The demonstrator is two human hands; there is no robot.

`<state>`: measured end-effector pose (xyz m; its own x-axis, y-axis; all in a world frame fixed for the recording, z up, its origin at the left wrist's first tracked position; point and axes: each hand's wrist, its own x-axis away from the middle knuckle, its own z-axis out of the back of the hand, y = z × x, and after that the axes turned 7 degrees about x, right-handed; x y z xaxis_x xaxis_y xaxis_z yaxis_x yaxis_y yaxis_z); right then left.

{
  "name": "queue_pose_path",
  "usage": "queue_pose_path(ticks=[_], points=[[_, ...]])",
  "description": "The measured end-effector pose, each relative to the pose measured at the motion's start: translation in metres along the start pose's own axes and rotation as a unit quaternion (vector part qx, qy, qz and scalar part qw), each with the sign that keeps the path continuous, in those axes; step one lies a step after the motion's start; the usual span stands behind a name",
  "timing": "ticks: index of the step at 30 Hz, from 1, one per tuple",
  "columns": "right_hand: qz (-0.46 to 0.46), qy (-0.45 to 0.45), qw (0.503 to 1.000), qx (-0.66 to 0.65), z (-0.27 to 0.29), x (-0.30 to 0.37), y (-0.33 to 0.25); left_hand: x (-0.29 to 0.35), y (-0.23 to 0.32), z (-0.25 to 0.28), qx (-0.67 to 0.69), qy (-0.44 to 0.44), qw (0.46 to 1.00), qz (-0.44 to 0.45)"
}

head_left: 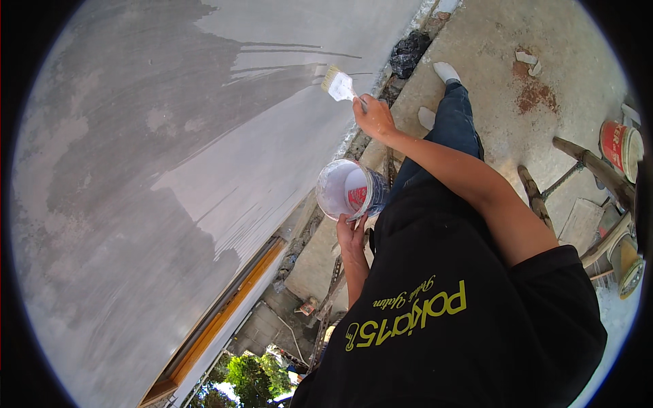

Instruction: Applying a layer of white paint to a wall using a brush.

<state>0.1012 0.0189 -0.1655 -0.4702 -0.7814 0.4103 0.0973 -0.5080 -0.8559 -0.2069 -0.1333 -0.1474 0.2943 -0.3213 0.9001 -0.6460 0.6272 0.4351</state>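
Note:
My right hand (373,117) is closed round the handle of a wide paintbrush (340,86). Its pale bristles are at the grey wall (122,197), though I cannot tell whether they touch it. White paint coats the lower part of the brush. Below it, my left hand (351,231) grips the rim of a tilted paint bucket (376,193), whose inner side is smeared white. Inside the bucket shows something white and red (355,190). The wall bears uneven lighter and darker patches, with streaky brush marks near the bristles.
A rough gap with a black plastic bag (410,54) runs along the wall's foot. Wooden poles (592,163) stand at right, by a red and white bucket (620,146) and another container (626,266). An orange-brown wooden frame (224,309) edges the wall. Brown debris (534,95) lies on the concrete floor.

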Motion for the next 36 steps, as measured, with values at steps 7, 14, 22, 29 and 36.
queue_pose_path(ticks=[7, 14, 22, 29, 36], points=[[0.005, 0.019, 1.000, -0.012, 0.016, -0.014, -0.051, 0.003, -0.002, -0.015, 0.000, -0.002, 1.000, 0.003], [0.077, -0.044, 0.986, -0.138, 0.067, 0.058, -0.148, 0.005, 0.001, -0.031, -0.002, -0.002, 1.000, 0.003], [0.120, -0.046, 0.982, -0.135, 0.058, 0.038, -0.115, 0.011, -0.001, -0.035, -0.020, -0.005, 1.000, -0.010], [0.069, 0.041, 0.996, -0.027, 0.034, -0.004, -0.030, 0.027, -0.006, -0.045, -0.044, -0.004, 0.999, -0.030], [0.100, -0.035, 0.993, -0.046, 0.077, 0.028, -0.135, -0.008, -0.006, -0.007, -0.041, -0.031, 0.999, 0.006]])
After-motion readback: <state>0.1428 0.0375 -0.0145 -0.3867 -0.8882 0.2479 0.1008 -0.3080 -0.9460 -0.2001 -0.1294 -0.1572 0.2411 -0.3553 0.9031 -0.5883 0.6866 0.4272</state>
